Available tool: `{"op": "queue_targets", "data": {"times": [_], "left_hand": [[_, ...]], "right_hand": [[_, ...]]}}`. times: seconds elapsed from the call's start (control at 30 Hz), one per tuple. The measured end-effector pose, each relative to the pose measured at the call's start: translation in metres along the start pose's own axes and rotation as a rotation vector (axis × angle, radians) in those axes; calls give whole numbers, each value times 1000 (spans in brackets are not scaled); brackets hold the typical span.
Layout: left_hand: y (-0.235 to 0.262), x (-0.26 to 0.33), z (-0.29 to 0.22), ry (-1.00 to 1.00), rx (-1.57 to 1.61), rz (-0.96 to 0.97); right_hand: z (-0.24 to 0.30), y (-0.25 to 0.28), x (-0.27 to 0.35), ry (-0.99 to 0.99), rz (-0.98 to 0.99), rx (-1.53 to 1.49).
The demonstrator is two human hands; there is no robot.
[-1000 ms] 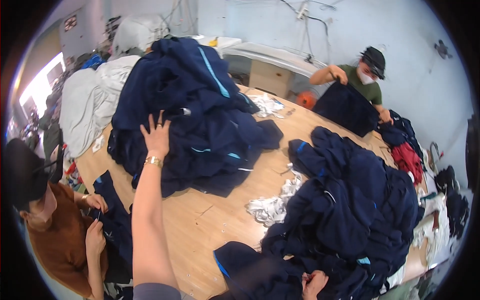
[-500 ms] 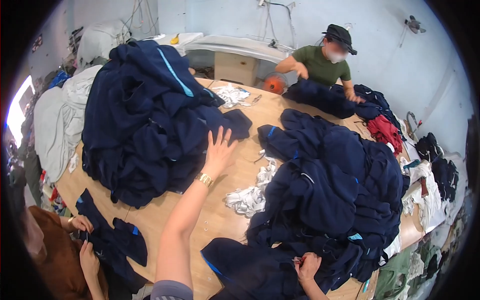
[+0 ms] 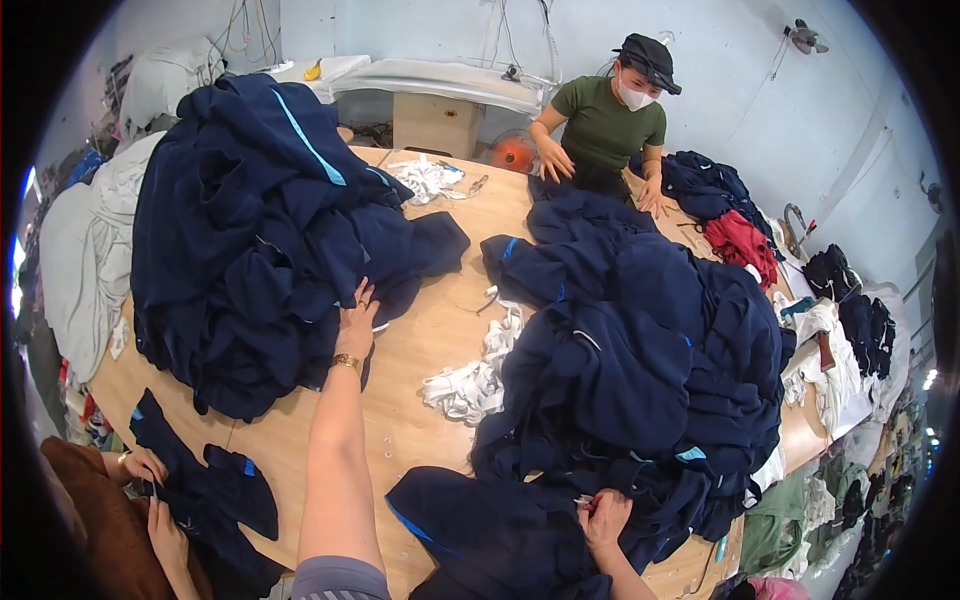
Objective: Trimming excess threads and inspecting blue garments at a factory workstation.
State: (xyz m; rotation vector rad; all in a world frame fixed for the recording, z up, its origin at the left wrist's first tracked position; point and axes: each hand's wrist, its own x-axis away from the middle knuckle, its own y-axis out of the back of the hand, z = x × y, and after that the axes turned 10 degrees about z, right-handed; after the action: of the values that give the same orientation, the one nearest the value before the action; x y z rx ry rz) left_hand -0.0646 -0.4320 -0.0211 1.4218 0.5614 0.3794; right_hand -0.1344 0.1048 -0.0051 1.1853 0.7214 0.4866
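"Right hand point(image 3: 606, 518)?"

"It gripped a red thing point(image 3: 598, 499) over a garment point(image 3: 480, 530), by the table's point(image 3: 400, 375) near edge."

"Left hand point(image 3: 357, 322)?"

"Fingers loosely spread, it touched the pile point(image 3: 260, 270) by the left edge. I judged pinching one layer safest."

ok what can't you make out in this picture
Head view: the small thing in the right hand; too small and partly covered by that hand to identify.
Head view: whether the left hand grips the left navy pile or only touches it; dark folds blur together.
Head view: the brown-clothed co-worker's head; cut off by the dark lens rim.
Head view: the orange round thing's base; hidden behind the table.
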Motion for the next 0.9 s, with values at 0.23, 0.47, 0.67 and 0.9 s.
{"op": "queue_targets", "data": {"times": [0.23, 0.47, 0.67, 0.9], "left_hand": [[18, 43, 2, 121, 244, 35], [16, 97, 41, 108, -68, -51], [33, 153, 67, 186, -218, -20], [50, 207, 92, 415, -316, 186]], "right_hand": [[-3, 0, 1, -6, 11, -5], [-1, 1, 2, -12, 30, -33], [-4, 1, 1, -9, 43, -46], [-1, 0, 1, 23, 19, -45]]}}
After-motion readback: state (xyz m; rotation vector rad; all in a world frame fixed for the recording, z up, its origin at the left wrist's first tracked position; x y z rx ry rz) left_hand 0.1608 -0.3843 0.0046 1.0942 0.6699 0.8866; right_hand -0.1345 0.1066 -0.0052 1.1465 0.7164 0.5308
